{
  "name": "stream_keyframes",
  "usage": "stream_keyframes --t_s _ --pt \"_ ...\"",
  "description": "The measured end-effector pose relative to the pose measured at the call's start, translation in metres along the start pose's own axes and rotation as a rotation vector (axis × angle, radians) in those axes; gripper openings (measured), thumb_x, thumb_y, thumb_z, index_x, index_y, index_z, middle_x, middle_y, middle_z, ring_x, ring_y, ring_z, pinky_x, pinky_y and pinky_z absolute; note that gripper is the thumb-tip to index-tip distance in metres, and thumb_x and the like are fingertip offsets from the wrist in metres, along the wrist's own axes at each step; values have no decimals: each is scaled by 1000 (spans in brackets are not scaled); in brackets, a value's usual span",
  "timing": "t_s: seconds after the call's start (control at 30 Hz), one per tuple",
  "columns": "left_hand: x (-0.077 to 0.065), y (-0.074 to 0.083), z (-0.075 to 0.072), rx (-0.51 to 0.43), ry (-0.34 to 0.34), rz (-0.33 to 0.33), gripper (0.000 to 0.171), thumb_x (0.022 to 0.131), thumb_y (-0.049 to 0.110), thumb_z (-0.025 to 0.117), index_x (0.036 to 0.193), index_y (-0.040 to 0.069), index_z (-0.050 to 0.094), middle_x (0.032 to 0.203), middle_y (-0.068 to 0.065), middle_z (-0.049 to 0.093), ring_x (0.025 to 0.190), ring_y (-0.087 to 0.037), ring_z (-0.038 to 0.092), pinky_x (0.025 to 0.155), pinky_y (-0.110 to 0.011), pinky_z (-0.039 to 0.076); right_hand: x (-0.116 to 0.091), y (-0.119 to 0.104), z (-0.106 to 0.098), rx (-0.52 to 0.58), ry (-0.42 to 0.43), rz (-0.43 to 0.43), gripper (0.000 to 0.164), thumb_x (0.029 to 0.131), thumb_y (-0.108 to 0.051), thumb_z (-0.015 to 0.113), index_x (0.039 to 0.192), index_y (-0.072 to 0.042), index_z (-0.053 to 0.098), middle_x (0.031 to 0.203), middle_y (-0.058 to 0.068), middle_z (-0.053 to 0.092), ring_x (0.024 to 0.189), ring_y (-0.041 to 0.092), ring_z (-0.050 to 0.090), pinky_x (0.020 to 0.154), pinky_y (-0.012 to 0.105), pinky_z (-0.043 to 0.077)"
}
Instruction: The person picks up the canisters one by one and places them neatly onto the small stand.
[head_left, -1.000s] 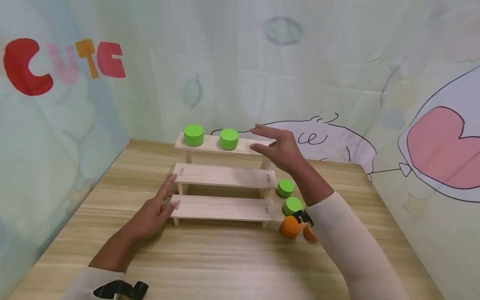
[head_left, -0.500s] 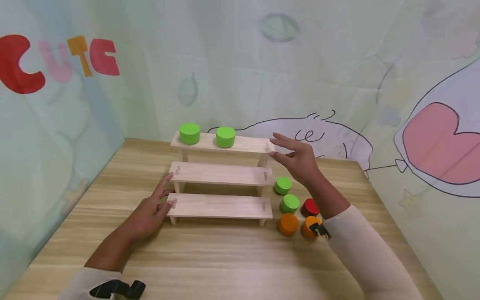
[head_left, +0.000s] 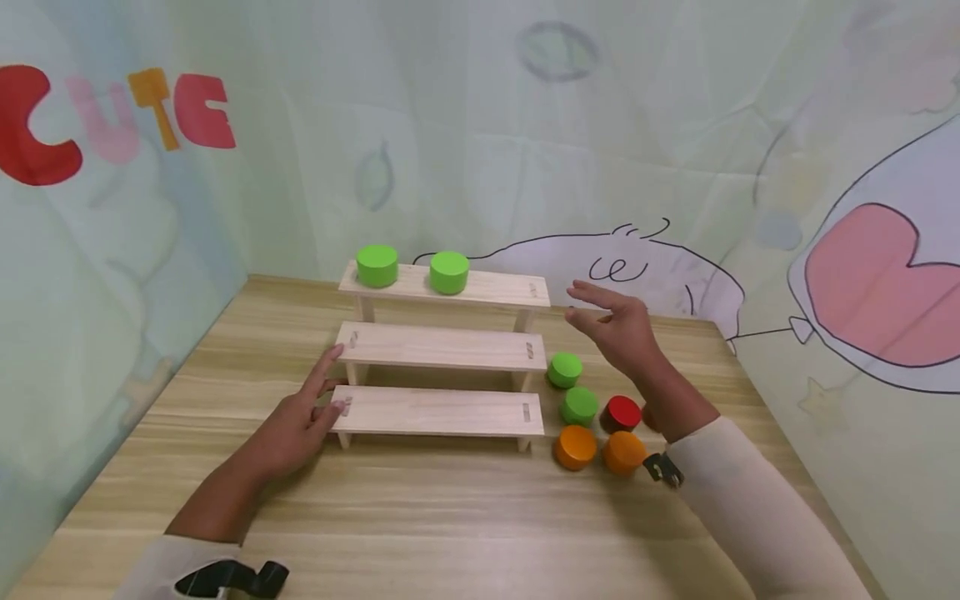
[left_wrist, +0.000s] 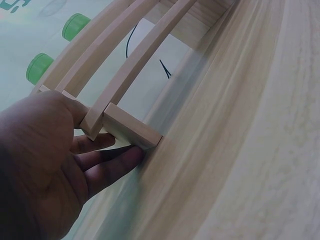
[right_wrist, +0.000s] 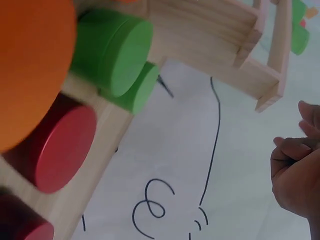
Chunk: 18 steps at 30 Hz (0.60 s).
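the left hand (head_left: 296, 433) grips the left end of the wooden stand (head_left: 442, 346). two green blocks (head_left: 580, 407) sit on the table (head_left: 450, 533) by its right end. the closer right hand (head_left: 618, 333) hangs up and right of them, finger and thumb apart.

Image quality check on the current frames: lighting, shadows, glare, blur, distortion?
Head: fairly even light, soft sheen on the tabletop, diffuse shadow beside the right sleeve.
Left wrist: dim, left hand heavily shaded, rack boards look bowed.
Right wrist: nearest orange block soft-edged and cropped by the frame, nearer green block slightly soft.
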<state>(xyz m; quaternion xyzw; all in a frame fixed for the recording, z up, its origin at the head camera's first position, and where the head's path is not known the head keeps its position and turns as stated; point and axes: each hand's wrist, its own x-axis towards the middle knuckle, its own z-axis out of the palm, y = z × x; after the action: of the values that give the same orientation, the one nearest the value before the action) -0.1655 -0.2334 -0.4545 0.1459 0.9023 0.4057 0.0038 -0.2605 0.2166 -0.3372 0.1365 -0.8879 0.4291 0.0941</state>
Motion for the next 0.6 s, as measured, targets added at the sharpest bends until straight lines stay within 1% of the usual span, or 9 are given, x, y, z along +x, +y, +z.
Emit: stream_keyframes --t_s 0.07,0.17,0.23,0.3,0.37,0.43,0.47,0.53,0.6 --pt "0 0 -1 2 2 -4 76 106 24 45 156 46 -9 149 -31 44 104 -35 71 85 -49 55 1 3 1 -29 -10 -24 40 92 -31 72 131 -27 67 147 -6 55 139 20 50 91 44 57" --pt "-1 -1 -3 -1 0 -3 76 106 24 45 156 46 -9 148 -32 44 105 -37 70 87 -51 55 2 7 3 -51 -8 -21 35 92 -31 71 127 -25 69 145 -4 58 137 21 51 90 44 57" --pt "-1 -1 -3 -5 -1 -3 76 106 25 44 155 47 -9 148 -32 44 106 -37 70 88 -52 54 1 11 5 -62 -15 18 34 93 -31 70 126 -24 70 144 -2 58 133 23 55 90 44 57" --pt "-1 -2 -3 -5 -1 -1 76 106 25 45 155 47 -9 148 -31 44 106 -38 70 88 -53 54 0 15 7 -74 -41 84 33 94 -30 69 126 -24 70 144 0 59 134 25 54 97 47 53" --pt "-1 -2 -3 -7 -2 3 76 106 25 45 155 47 -9 149 -31 44 105 -37 70 88 -53 54 -1 20 10 -87 -85 156 33 93 -30 69 126 -22 70 143 2 59 135 28 53 103 50 49" --pt "0 -3 -3 -9 -1 14 76 106 25 45 155 47 -8 148 -30 45 104 -34 71 86 -47 56 -2 25 13 -111 -134 213 34 93 -28 69 127 -21 69 143 5 59 137 31 50 109 54 43" --pt "0 -4 -2 -12 0 20 76 106 25 45 156 46 -8 148 -30 45 102 -31 72 84 -44 56 -3 27 14 -122 -153 236 35 92 -28 70 126 -21 70 143 6 59 139 32 47 111 55 40" --pt "1 -4 -2 -9 1 29 76 106 25 45 156 45 -8 147 -30 46 97 -25 72 80 -37 56 -4 32 16 -143 -184 262 35 91 -27 71 126 -19 70 142 8 60 138 34 48 110 55 42" --pt "1 -4 -2 2 5 36 76 106 24 45 157 43 -8 146 -30 47 93 -19 72 78 -32 54 -6 35 17 -169 -213 262 36 91 -26 71 127 -18 69 142 10 59 137 36 48 109 55 43"
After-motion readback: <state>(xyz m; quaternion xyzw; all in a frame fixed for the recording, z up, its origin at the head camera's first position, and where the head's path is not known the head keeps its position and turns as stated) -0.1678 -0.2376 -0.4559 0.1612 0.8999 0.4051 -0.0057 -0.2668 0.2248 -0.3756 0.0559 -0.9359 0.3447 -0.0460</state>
